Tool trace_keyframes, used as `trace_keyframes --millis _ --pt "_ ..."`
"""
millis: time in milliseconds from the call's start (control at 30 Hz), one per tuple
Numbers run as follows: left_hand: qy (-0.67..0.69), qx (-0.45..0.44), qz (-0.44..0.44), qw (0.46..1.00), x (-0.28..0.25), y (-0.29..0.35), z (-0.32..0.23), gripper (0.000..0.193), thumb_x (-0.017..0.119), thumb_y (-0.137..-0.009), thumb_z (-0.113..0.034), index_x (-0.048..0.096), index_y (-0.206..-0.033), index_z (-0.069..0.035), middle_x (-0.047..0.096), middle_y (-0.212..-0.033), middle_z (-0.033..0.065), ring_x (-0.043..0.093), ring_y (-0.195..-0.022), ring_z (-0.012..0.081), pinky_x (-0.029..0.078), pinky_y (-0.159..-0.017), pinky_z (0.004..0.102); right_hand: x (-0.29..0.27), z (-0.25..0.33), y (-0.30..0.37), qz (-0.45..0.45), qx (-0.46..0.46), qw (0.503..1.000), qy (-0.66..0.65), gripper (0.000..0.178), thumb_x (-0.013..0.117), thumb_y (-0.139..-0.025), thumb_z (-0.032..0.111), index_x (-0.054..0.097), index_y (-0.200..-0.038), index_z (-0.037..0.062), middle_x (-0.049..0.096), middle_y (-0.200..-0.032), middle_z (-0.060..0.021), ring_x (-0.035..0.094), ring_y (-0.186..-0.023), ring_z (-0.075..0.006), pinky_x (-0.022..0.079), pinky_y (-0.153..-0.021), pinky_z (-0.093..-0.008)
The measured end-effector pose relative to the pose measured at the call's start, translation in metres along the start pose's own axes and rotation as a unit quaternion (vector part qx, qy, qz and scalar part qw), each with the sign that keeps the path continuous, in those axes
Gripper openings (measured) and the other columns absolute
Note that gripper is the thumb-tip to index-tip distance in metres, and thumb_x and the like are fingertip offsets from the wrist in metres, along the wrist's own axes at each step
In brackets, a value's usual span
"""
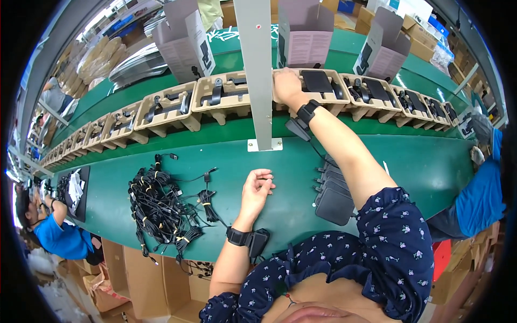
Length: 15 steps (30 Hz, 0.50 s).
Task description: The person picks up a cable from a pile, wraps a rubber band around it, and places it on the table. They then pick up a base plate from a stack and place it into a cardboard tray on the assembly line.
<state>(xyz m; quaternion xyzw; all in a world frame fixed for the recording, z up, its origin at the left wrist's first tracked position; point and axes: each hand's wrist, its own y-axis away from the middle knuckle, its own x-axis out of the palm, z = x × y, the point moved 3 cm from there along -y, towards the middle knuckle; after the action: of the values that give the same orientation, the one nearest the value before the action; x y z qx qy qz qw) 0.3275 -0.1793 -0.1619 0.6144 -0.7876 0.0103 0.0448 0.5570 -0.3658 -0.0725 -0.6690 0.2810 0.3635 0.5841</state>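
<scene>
My right hand [287, 85] reaches forward into a brown moulded pulp tray [338, 97], beside a flat black device [316, 82]. Its fingertips are hidden by the tray and the grey post, so what they hold does not show. My left hand [257, 189] hovers above the green bench, fingers loosely curled and nothing visible in them. To its left lies a heap of bundled black cables [156, 202], with one tied bundle [206, 199] closest to the hand. Several flat black devices [335, 199] lie overlapping beneath my right forearm. Both wrists wear black bands.
A grey upright post [257, 64] is bolted to the bench [291, 215] in front. A row of filled pulp trays [164, 107] runs across. Behind stand open printed cartons [305, 43]. Co-workers in blue sit left [64, 234] and right [479, 194]. Cardboard boxes [156, 280] sit below.
</scene>
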Motion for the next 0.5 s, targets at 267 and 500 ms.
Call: trace_keyframes --millis 267,500 --pt "-0.023 -0.01 -0.005 1.0 -0.001 0.001 -0.003 0.02 0.052 -0.088 -0.002 0.05 -0.108 0.0 0.057 -0.097 0.0081 0.058 -0.077 0.0129 0.048 -0.065 0.0234 -0.002 0.001 0.005 0.048 0.027 0.997 -0.057 0.013 0.047 -0.08 0.01 0.056 -0.086 0.0016 0.062 -0.086 -0.0176 0.061 -0.085 -0.0319 0.05 -0.072 -0.0411" --pt "0.019 0.008 -0.027 0.999 -0.014 -0.014 0.005 0.017 0.052 -0.089 -0.003 0.049 -0.105 0.001 0.057 -0.089 0.0093 0.058 -0.066 0.0133 0.05 -0.053 0.0238 -0.018 -0.022 0.039 -0.018 -0.058 0.997 0.038 0.026 0.061 -0.076 0.029 0.063 -0.099 0.0167 0.059 -0.102 -0.0071 0.053 -0.1 -0.0244 0.042 -0.081 -0.0373"
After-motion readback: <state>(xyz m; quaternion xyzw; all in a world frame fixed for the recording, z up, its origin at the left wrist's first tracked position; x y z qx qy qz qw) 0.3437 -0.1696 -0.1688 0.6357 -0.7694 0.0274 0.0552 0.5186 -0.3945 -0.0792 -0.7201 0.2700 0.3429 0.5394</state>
